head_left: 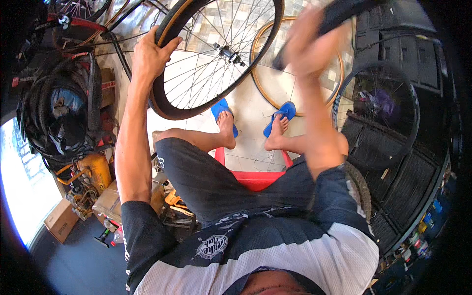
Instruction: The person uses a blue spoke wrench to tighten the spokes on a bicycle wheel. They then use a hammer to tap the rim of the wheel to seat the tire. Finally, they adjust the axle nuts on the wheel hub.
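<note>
My left hand (155, 56) grips the tire at the left side of a spoked bicycle wheel (226, 53), which is tilted in front of me with a tan band along its sidewall. My right hand (307, 51) is smeared by motion at the upper right, over a long black object (337, 14) that I cannot make out clearly. Whether its fingers are closed round that object does not show. A thin tan-walled ring (253, 64), a tire or rim, lies on the tiled floor behind the right hand.
I sit on a red plastic seat (250, 178), feet in blue sandals. At left are coiled black tires (44, 113), bicycle parts, cardboard boxes (61, 219) and yellow tools (93, 169). At right another wheel (411, 118) leans against stacked black crates or panels (408, 206).
</note>
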`<act>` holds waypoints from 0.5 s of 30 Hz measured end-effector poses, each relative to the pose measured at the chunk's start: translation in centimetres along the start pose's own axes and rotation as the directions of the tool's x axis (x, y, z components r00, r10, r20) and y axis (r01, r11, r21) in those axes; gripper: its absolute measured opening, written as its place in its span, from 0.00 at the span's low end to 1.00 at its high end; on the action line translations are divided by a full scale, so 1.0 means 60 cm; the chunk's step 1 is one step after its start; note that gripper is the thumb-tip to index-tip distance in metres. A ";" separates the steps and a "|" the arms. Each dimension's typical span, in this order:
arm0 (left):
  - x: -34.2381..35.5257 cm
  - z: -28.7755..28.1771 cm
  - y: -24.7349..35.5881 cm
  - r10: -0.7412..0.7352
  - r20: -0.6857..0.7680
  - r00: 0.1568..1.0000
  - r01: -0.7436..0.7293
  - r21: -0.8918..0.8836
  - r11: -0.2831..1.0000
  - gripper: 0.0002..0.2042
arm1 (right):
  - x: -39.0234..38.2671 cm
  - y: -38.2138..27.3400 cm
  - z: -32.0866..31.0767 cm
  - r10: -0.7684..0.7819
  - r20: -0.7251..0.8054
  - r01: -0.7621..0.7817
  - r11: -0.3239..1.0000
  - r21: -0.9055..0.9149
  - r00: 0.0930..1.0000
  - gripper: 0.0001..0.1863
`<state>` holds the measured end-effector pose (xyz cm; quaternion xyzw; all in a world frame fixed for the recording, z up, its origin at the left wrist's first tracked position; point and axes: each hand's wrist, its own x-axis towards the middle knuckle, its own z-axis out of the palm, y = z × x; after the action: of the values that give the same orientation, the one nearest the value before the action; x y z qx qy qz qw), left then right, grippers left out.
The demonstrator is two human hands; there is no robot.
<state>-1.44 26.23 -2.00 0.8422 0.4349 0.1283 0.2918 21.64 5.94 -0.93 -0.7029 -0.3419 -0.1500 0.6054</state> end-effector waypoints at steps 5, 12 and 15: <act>0.009 -0.017 -0.053 0.030 -0.025 0.999 -0.032 -0.078 0.996 0.17 | -0.311 0.239 -0.014 0.734 0.481 -0.411 0.672 -0.616 0.479 0.18; -0.021 -0.008 -0.040 -0.025 -0.027 0.999 0.023 -0.084 0.996 0.19 | -0.048 0.076 -0.023 0.436 0.520 -0.252 0.887 -0.387 0.735 0.18; -0.021 -0.002 -0.056 -0.003 -0.039 0.999 0.000 -0.068 0.998 0.18 | 0.077 -0.027 -0.034 0.036 0.307 -0.026 0.999 -0.037 0.951 0.18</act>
<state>-4.46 26.78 -3.87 0.8288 0.4366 0.1592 0.3116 24.29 5.43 3.61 -0.7327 -0.4184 -0.0350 0.5356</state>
